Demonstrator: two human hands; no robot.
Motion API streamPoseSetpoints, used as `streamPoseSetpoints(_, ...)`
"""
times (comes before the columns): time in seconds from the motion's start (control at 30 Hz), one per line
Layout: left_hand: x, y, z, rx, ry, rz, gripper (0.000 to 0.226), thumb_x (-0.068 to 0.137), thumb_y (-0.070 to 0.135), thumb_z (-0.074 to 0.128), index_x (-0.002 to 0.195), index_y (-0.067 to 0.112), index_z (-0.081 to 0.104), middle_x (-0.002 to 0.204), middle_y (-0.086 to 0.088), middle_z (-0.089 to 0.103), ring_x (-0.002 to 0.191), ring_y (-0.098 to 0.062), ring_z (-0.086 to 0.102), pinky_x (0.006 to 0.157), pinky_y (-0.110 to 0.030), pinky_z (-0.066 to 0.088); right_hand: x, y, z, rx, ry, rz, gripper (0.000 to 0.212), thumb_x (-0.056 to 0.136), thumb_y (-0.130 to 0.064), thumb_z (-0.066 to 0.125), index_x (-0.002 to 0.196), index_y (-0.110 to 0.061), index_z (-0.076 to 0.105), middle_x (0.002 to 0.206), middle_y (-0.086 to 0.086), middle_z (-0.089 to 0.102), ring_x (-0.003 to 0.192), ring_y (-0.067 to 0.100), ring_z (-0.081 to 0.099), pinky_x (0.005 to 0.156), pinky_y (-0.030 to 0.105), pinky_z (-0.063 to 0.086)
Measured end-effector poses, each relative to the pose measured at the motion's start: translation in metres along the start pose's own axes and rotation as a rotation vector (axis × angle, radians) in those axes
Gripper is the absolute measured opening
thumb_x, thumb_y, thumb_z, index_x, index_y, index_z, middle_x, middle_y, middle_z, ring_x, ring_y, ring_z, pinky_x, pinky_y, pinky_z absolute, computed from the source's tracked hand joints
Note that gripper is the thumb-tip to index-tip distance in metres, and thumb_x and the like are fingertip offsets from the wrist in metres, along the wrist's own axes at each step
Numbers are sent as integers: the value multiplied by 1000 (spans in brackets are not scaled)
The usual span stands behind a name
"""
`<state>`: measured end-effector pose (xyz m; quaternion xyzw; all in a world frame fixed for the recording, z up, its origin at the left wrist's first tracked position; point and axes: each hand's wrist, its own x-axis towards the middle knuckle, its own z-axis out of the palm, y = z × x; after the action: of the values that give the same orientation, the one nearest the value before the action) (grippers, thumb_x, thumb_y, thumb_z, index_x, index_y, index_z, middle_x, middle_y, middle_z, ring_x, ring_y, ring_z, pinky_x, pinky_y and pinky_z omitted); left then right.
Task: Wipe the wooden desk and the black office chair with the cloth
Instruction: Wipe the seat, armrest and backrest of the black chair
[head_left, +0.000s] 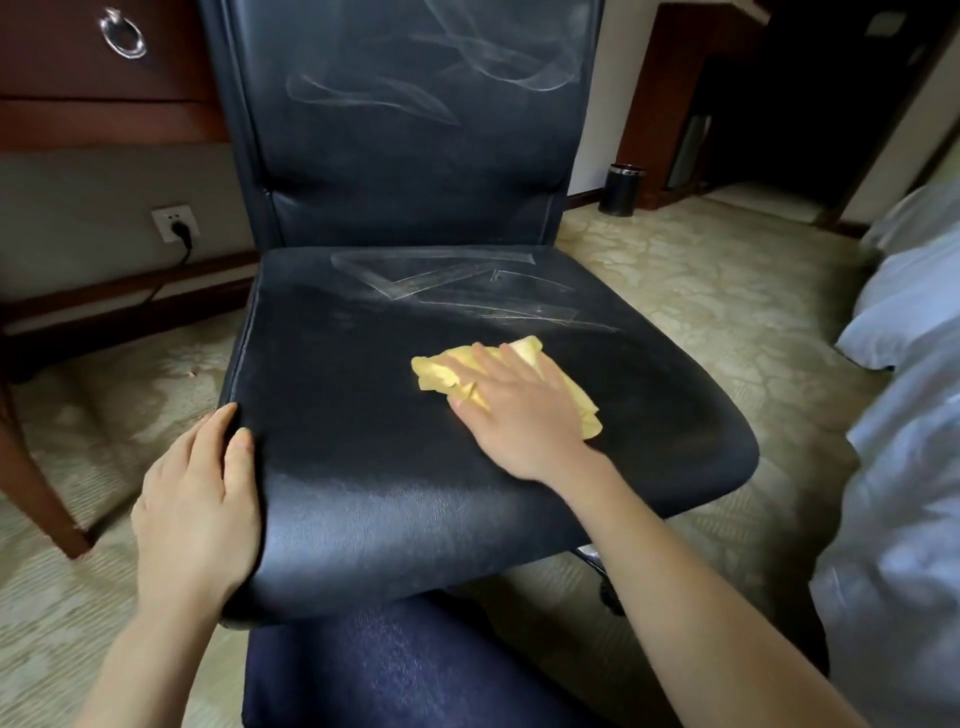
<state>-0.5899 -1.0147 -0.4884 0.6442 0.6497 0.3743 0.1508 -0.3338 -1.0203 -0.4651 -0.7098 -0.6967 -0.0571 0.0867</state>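
A right hand (519, 410) presses a yellow cloth (524, 382) flat under straight fingers (470, 364) on a black chair seat (415, 467); the left hand (200, 493) grips the seat's edge.

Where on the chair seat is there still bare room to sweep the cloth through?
Free: the seat's back strip with pale streaks, between the backrest and the crumpled yellow cloth; the middle patch between both hands; and the front edge nearest the camera. Crowded: the right-centre, where the right hand presses the cloth, and the left front corner, held by the left hand.
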Motion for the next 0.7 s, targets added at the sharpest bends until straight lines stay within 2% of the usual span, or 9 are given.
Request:
streamPoseSetpoints(0.07,1,-2,-1,25,-9,24,44,102,35,29,139,20,45,143,-11,46,131,-36,37,107,-55,30,-22,-2,-1,-1,65,-87,50,97,-55,22,145,-43,28,154,-10,28,144,16,21,116,41,7)
streamPoseSetpoints(0.17,3,-2,-4,63,-32,63,63,90,42,15,140,17,43,142,-14,46,130,-38,39,106,-56,32,-50,17,0,38,137,-115,50,95,-54,25,142,-41,37,148,-10,39,140,14,30,115,38,13)
streamPoseSetpoints(0.27,3,1,-3,60,-27,55,68,86,43,12,140,17,43,143,-15,45,130,-38,38,108,-55,30,-76,49,7,87,274,10,47,96,-51,27,135,-36,49,142,-10,48,135,13,38,114,40,26)
streamPoseSetpoints(0.43,1,1,-2,57,3,77,63,88,39,16,139,15,44,140,-17,47,128,-40,40,107,-55,32,-97,98,19,147,458,320,44,97,-41,39,137,-25,49,141,-3,49,136,19,36,114,44,22)
streamPoseSetpoints(0.5,2,1,-1,68,14,96,62,89,36,17,138,12,45,139,-18,48,127,-40,41,105,-55,33,-93,110,17,179,462,426,42,99,-37,44,134,-17,53,141,0,50,136,21,36,114,44,22)
streamPoseSetpoints(0.57,1,1,-1,67,24,105,63,88,35,17,138,10,47,138,-18,49,127,-40,42,104,-54,35,-78,120,9,154,445,489,40,99,-35,44,128,-11,58,135,5,55,129,25,43,109,46,28)
streamPoseSetpoints(0.63,0,0,1,56,28,115,63,88,35,17,137,9,48,137,-19,50,127,-38,42,104,-53,35,-55,129,0,83,325,561,45,99,-39,34,130,-14,56,138,3,51,130,24,40,108,47,29)
streamPoseSetpoints(0.7,0,-2,2,52,35,116,59,91,33,19,137,8,47,137,-19,50,127,-38,43,104,-52,35,-26,137,-8,70,154,640,52,99,-46,25,139,-19,45,150,-1,37,138,24,29,112,48,21)
